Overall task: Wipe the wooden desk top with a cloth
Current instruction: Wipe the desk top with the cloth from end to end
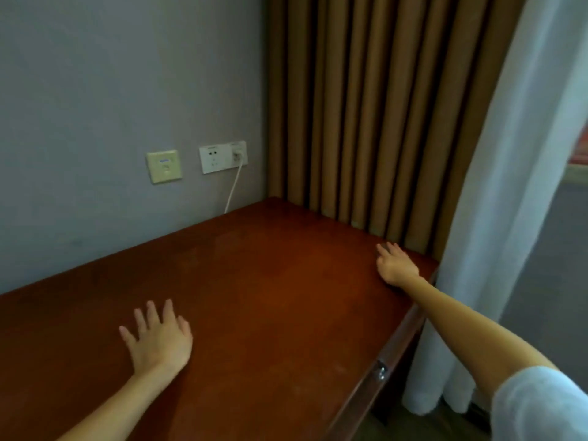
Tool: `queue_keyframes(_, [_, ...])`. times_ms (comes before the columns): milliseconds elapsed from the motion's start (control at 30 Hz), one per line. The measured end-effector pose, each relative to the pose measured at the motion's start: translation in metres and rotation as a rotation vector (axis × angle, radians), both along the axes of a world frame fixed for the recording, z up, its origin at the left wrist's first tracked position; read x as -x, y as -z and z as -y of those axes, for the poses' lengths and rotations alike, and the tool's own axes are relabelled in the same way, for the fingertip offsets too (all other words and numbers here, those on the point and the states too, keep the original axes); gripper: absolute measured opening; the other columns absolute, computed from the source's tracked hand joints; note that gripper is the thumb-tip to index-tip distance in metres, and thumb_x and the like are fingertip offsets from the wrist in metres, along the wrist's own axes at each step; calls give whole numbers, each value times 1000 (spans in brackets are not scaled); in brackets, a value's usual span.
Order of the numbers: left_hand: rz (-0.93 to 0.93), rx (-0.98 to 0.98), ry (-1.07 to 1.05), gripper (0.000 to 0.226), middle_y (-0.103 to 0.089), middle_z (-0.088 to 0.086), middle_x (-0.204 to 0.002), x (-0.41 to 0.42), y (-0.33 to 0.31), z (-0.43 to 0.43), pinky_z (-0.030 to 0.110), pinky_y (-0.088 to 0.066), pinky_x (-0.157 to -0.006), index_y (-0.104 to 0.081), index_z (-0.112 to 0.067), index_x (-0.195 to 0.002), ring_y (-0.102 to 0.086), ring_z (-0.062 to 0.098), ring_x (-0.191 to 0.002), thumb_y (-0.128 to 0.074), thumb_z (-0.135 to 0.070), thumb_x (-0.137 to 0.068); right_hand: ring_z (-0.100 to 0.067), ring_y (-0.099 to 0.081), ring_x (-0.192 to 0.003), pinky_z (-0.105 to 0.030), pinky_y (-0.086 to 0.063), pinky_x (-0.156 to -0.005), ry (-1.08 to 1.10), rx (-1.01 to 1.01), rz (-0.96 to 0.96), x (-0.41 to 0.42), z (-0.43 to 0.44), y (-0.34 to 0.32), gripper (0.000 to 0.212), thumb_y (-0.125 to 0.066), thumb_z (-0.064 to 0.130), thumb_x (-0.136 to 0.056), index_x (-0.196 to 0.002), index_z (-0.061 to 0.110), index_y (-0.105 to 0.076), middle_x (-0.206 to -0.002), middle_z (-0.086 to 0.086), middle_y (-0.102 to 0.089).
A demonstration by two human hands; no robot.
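Note:
The reddish-brown wooden desk top (pixel 270 281) fills the lower middle of the view, running from the grey wall to the curtains. My left hand (pixel 159 338) lies flat on it at the near left, fingers spread and straight. My right hand (pixel 396 265) reaches out to the far right corner of the desk top, fingers extended toward the curtain, palm down on the wood. No cloth shows in either hand or anywhere on the desk.
Brown curtains (pixel 366 116) hang behind the desk's far edge, a white sheer curtain (pixel 509 202) at its right. Wall sockets (pixel 222 156) hold a plug with a white cable (pixel 234 189) dropping behind the desk. A metal drawer knob (pixel 381 372) sits on the desk's right side.

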State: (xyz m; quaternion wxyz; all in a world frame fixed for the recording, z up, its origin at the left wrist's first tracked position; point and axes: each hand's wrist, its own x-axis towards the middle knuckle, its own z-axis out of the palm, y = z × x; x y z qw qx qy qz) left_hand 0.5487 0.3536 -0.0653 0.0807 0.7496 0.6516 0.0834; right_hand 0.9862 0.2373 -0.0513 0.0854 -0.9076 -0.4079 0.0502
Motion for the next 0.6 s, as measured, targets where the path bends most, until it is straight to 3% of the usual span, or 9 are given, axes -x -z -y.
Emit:
queue_keyframes(167, [-8, -9, -8, 55, -2, 9, -161, 2, 1, -1, 50, -1, -118, -8, -19, -154, 1, 29, -148, -17, -37, -102, -26, -2, -148, -37, -6, -120, 164, -36, -13, -16, 26, 2, 52, -17, 29, -103, -153, 14, -13, -160, -11, -5])
queue_keyframes(333, [-3, -31, -3, 55, -4, 10, -160, 3, 1, -2, 47, -2, -119, -11, -18, -153, -1, 29, -148, -17, -37, -102, -28, -1, -147, -37, -3, -120, 367, -68, 51, 25, 15, 10, 55, -20, 28, -101, -152, 10, -13, -159, -14, -4])
queue_keyframes(600, [28, -30, 146, 58, -6, 9, -160, 28, -8, -5, 35, -6, -121, -16, -18, -153, -4, 23, -148, -24, -44, -102, -29, 6, -147, -39, 1, -120, 243, -6, 61, 140, -40, 7, 56, -14, 27, -101, -153, 8, -4, -159, -16, 4])
